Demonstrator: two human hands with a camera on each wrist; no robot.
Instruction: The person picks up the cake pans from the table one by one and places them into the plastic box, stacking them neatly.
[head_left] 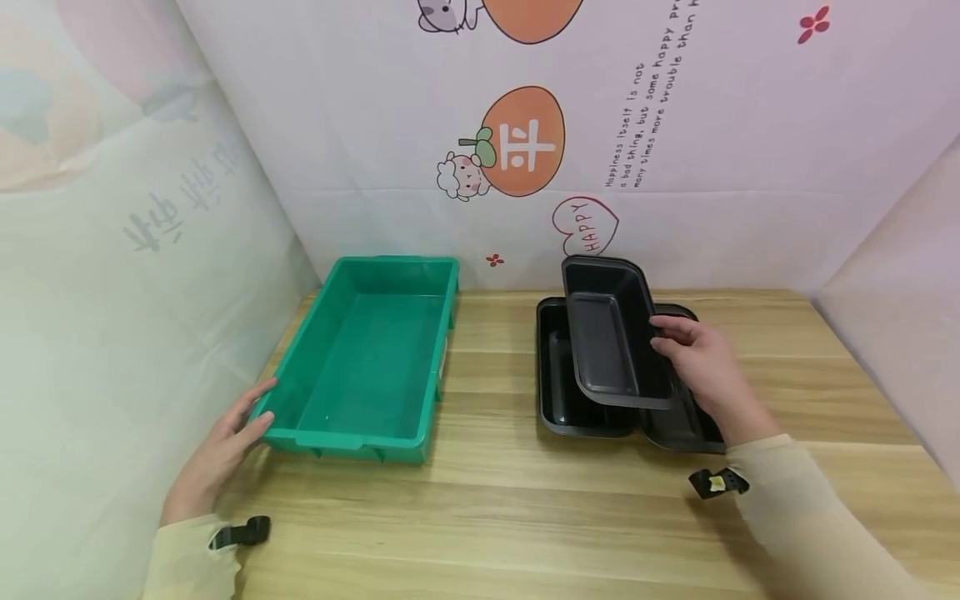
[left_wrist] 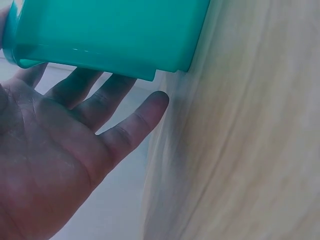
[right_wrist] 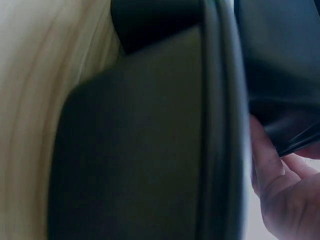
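1. Left hand [head_left: 217, 457], fingers spread, touches the near-left corner of a green tray [head_left: 375, 358] on a wooden table [head_left: 487, 517]
2. A black left pan [head_left: 557, 375] sits beside a matching right pan [head_left: 678, 425]
3. Right hand [head_left: 703, 367] pinches the right rim of a black upper pan [head_left: 603, 337] tilted above both

"Hidden?"
"Parts of the lower left black tray [head_left: 557, 383] and lower right black tray [head_left: 675, 427], behind the raised black tray [head_left: 603, 333] my right hand [head_left: 701, 362] pinches."
"Cut off?"
"Green bin [left_wrist: 110, 35], left wrist view, top edge. Wall lettering [head_left: 660, 108], head view, top edge."
"Unclear?"
"One nearby tray wall [right_wrist: 135, 145], right wrist view, blurred. Bin's side label [head_left: 443, 358], too small to read."
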